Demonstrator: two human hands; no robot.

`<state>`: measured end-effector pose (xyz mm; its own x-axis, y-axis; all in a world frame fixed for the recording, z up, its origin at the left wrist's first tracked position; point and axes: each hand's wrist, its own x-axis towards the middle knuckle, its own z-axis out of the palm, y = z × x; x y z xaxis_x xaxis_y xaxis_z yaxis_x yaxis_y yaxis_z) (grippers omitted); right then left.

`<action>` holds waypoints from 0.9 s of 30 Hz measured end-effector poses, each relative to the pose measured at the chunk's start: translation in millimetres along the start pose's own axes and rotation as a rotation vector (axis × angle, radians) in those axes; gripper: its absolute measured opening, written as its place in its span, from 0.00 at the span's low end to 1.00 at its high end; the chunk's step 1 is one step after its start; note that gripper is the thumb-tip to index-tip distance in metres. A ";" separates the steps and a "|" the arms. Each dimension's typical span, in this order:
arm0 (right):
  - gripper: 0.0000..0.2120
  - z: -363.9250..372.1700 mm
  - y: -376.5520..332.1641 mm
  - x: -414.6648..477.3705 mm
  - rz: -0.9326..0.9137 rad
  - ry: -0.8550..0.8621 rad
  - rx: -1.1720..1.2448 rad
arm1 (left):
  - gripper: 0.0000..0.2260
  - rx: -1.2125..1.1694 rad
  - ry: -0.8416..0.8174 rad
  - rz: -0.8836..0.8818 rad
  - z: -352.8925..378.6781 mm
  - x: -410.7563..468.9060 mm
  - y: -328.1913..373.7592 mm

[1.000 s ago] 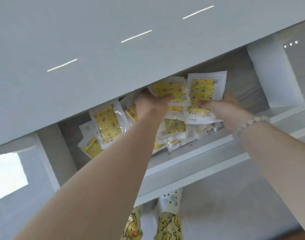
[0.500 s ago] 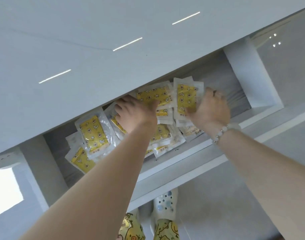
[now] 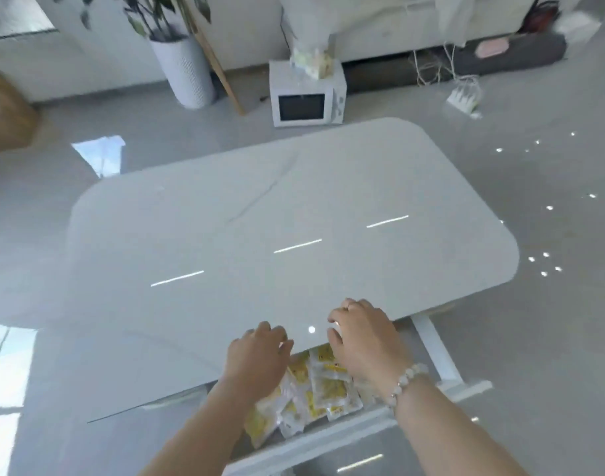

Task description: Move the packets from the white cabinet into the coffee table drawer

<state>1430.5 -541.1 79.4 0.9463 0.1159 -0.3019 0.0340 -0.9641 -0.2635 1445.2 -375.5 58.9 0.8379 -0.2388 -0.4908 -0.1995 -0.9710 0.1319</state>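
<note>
1. Looking down from the head cam, the only container in shot was the coffee table drawer (image 3: 345, 428), pulled open under the near edge of the glossy pale coffee table (image 3: 259, 218).
2. Inside it sat the packets (image 3: 328, 386), yellow and white, lying in a loose overlapping heap. So the task's stuff was in the drawer, not on the tabletop.
3. The left hand (image 3: 256, 359) hovered over the left part of the heap with its fingers loosely curled, and I couldn't see anything held in it.
4. The right hand (image 3: 362, 345) was just beside it, over the right part of the heap, with fingers bent and spread a bit and fingertips up by the table's edge. It looked empty too. A beaded bracelet (image 3: 405, 383) was on that wrist.
5. Hard-to-see stuff: the tabletop overhung the back of the drawer, and the two hands and forearms covered a good chunk of the heap, so a packet count wasn't possible. The print on the packets was too blurry to read.
6. The drawer's left side was hidden behind the left forearm.
7. Farther back on the floor, beyond the table: a white microwave (image 3: 308, 101), a tall white plant pot (image 3: 186, 73) with its leaves cut off at the top, and a power strip (image 3: 464, 97) with tangled cables.
</note>
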 end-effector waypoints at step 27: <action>0.15 -95.0 -447.9 -118.1 -0.921 0.097 -0.207 | 0.16 -0.152 0.570 -0.872 -107.3 -383.8 -256.9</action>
<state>1334.1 -145.7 320.2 0.5410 0.8407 0.0235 0.8281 -0.5276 -0.1894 1229.3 -33.0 305.7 0.7835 0.6214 0.0045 0.6203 -0.7825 0.0538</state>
